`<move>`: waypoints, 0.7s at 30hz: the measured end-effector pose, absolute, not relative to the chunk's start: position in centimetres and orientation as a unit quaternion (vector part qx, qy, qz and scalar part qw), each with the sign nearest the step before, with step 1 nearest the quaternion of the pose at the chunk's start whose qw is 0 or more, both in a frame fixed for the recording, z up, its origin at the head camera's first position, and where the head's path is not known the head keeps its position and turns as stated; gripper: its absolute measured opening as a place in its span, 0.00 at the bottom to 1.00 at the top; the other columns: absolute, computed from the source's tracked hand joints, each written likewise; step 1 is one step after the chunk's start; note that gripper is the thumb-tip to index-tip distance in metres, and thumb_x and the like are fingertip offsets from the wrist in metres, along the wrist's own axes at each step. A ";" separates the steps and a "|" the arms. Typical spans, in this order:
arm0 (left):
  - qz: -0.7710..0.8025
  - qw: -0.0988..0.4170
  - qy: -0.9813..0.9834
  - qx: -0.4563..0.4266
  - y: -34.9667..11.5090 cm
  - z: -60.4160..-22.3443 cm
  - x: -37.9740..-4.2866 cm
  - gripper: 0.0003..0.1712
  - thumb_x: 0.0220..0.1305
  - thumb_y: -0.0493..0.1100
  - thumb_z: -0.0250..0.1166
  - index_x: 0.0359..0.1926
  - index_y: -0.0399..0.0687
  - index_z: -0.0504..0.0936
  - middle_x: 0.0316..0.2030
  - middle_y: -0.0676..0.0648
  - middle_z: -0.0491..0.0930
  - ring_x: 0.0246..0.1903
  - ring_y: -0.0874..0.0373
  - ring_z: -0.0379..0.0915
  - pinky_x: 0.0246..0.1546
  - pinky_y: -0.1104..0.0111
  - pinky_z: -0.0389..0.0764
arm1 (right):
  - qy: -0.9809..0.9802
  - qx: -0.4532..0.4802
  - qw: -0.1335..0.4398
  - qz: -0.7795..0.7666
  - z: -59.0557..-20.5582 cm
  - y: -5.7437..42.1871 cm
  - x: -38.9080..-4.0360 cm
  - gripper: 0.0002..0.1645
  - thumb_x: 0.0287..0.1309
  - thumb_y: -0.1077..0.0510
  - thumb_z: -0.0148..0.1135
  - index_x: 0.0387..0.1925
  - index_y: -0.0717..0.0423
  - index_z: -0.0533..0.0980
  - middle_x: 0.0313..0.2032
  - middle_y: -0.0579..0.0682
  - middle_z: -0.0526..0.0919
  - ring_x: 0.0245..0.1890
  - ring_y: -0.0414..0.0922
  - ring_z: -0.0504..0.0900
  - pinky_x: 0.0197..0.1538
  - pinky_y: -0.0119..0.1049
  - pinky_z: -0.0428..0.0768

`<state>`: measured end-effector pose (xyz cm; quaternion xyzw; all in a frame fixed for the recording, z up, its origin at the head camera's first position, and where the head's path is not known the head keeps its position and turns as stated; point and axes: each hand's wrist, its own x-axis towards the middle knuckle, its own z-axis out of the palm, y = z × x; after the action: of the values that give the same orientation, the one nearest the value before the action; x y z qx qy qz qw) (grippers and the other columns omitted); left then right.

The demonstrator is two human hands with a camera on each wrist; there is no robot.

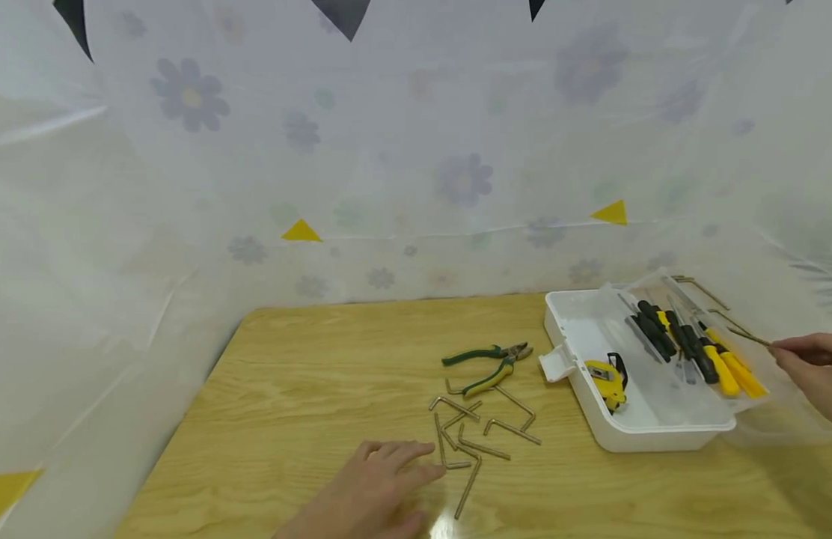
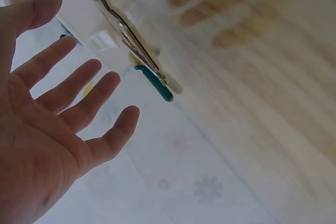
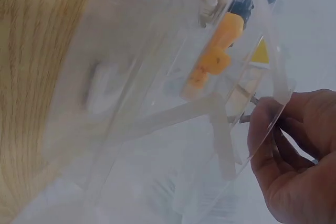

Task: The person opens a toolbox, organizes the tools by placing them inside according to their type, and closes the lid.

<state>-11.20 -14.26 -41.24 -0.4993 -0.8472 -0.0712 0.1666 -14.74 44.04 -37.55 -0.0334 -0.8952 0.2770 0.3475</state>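
Observation:
My right hand [image 1: 816,370] pinches a brass-toned L-shaped hex key [image 1: 746,335] between thumb and fingers, over the toolbox's raised clear lid [image 3: 157,98]. Two thin metal ends show at its fingertips; I cannot tell whether they belong to one key or two. Another hex key [image 1: 708,292] lies just beyond, by the far end of the lid. Over the table's front my left hand [image 1: 372,490] holds nothing, its fingers spread. Several hex keys [image 1: 485,449] lie loosely scattered right beside those fingertips. Green-handled pliers [image 1: 488,382] lie opened behind them, overlapping some keys.
The white toolbox [image 1: 648,440] stands open on the wooden table [image 1: 308,374], its latch flap [image 1: 557,364] pointing left. A yellow tape measure [image 1: 607,383] sits inside. Screwdrivers [image 1: 688,340] with black and yellow handles rest in a clear tray. A flowered sheet [image 1: 389,150] hangs behind.

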 end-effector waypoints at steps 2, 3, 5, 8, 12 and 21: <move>-0.063 0.162 -0.847 -0.502 -14.3 -41.2 -11.2 0.29 0.63 0.55 0.70 0.64 0.58 0.78 0.62 0.49 0.80 0.55 0.55 0.81 0.45 0.60 0.81 | -0.903 -0.022 0.337 0.264 -40.2 47.1 -16.4 0.07 0.61 0.77 0.58 0.30 0.76 0.81 0.21 0.12 0.69 0.17 0.14 0.65 0.18 0.21 0.68; -0.061 0.161 -0.848 -0.502 -14.4 -41.3 -11.2 0.29 0.63 0.55 0.70 0.64 0.58 0.78 0.62 0.49 0.80 0.55 0.55 0.81 0.45 0.60 0.81 | -0.907 -0.015 0.332 0.260 -41.6 48.8 -17.3 0.07 0.62 0.76 0.59 0.30 0.74 0.82 0.22 0.12 0.70 0.18 0.14 0.66 0.18 0.21 0.69; -0.058 0.153 -0.850 -0.500 -14.4 -41.3 -11.1 0.29 0.64 0.56 0.69 0.65 0.58 0.78 0.63 0.49 0.79 0.55 0.55 0.81 0.46 0.60 0.81 | -0.912 -0.003 0.326 0.249 -44.1 51.8 -19.1 0.07 0.62 0.75 0.61 0.30 0.71 0.83 0.24 0.13 0.71 0.19 0.13 0.67 0.19 0.20 0.70; -0.057 0.148 -0.852 -0.498 -14.4 -41.4 -11.1 0.29 0.65 0.56 0.68 0.65 0.58 0.78 0.63 0.49 0.79 0.56 0.55 0.81 0.46 0.59 0.81 | -0.927 -0.014 0.299 0.225 -44.5 52.9 -20.2 0.05 0.60 0.78 0.60 0.35 0.77 0.82 0.23 0.15 0.71 0.19 0.18 0.71 0.21 0.20 0.71; -0.057 0.162 -0.853 -0.492 -14.5 -41.7 -11.1 0.28 0.64 0.56 0.69 0.64 0.59 0.79 0.62 0.49 0.80 0.55 0.55 0.82 0.46 0.59 0.82 | -0.953 -0.059 0.240 0.175 -40.3 47.8 -18.1 0.12 0.63 0.76 0.53 0.42 0.78 0.81 0.21 0.49 0.83 0.15 0.32 0.68 0.17 0.32 0.68; -0.094 0.150 -0.875 -0.451 -15.9 -41.4 -11.0 0.29 0.61 0.53 0.72 0.63 0.59 0.79 0.63 0.50 0.80 0.57 0.57 0.80 0.48 0.56 0.80 | -0.959 -0.063 0.232 0.151 -35.6 39.4 -13.8 0.18 0.65 0.70 0.46 0.48 0.82 0.74 0.16 0.63 0.76 0.09 0.41 0.55 0.16 0.35 0.57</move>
<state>-11.04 -15.85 -41.38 -0.4511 -0.8747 -0.0937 0.1501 -13.77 39.43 -35.59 -0.0627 -0.9589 0.1514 0.2318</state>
